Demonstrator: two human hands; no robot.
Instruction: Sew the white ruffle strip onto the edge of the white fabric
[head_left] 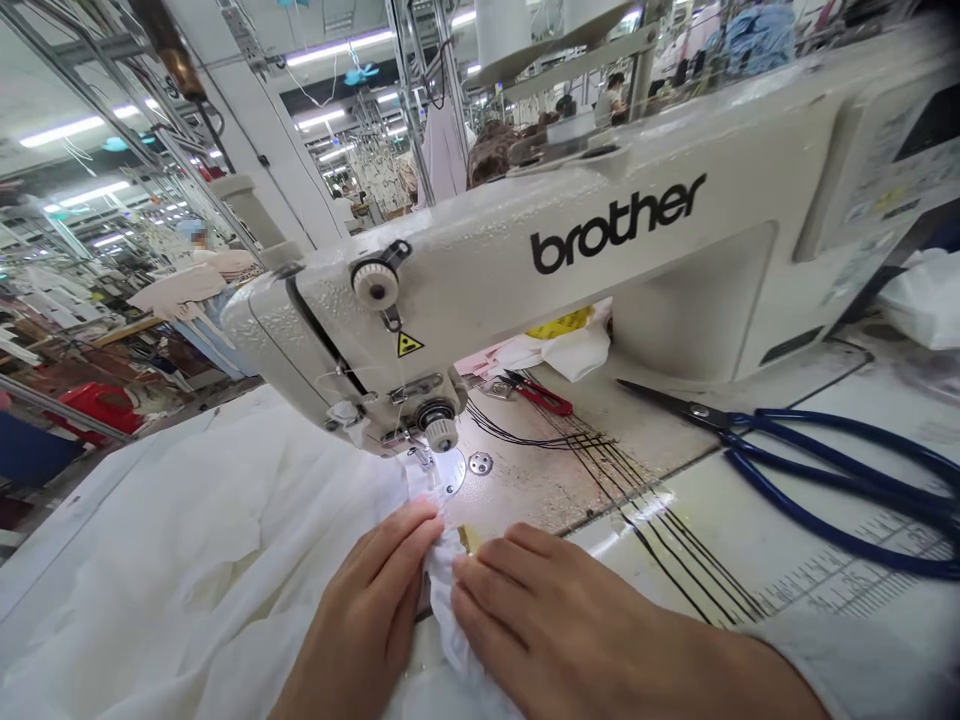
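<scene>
White fabric spreads over the left of the table, and a narrow gathered strip of it runs up under the presser foot of a sewing machine. My left hand presses its fingers together on the strip's left side, fingertips just in front of the needle area. Lower down, my right hand has its curled fingers on the strip's right edge. Both thumbs are mostly hidden. A small lamp glow lights the needle plate.
Large blue-handled scissors lie at right, across a printed ruler scale. Red thread snips rest beneath the machine arm near dark cords. A white cloth bundle sits behind. Farther back are garments, racks and other people.
</scene>
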